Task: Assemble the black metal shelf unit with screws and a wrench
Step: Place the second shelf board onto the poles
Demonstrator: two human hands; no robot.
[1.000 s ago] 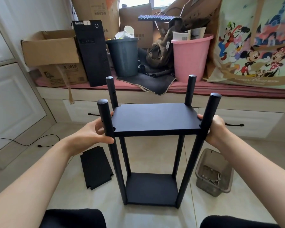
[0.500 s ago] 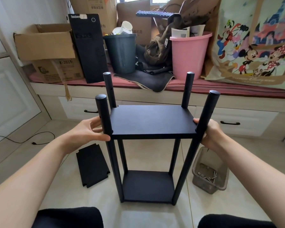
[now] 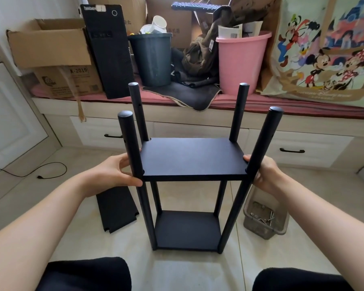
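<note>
While both hands hold the middle shelf (image 3: pixel 192 157), left hand (image 3: pixel 116 172) and right hand (image 3: pixel 263 173) clasping the front posts, sits lower than a second ago; screws next.

Matt black shelf unit (image 3: pixel 192 158); glossy floor tiles (image 3: pixel 198 269)

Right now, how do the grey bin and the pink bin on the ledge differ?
The grey bin is dark and holds paper cups; the pink bin is pale and holds papers. The grey bin stands left of the heaped brown cloth, the pink bin right of it. Both are upright, open-topped plastic bins.
</note>
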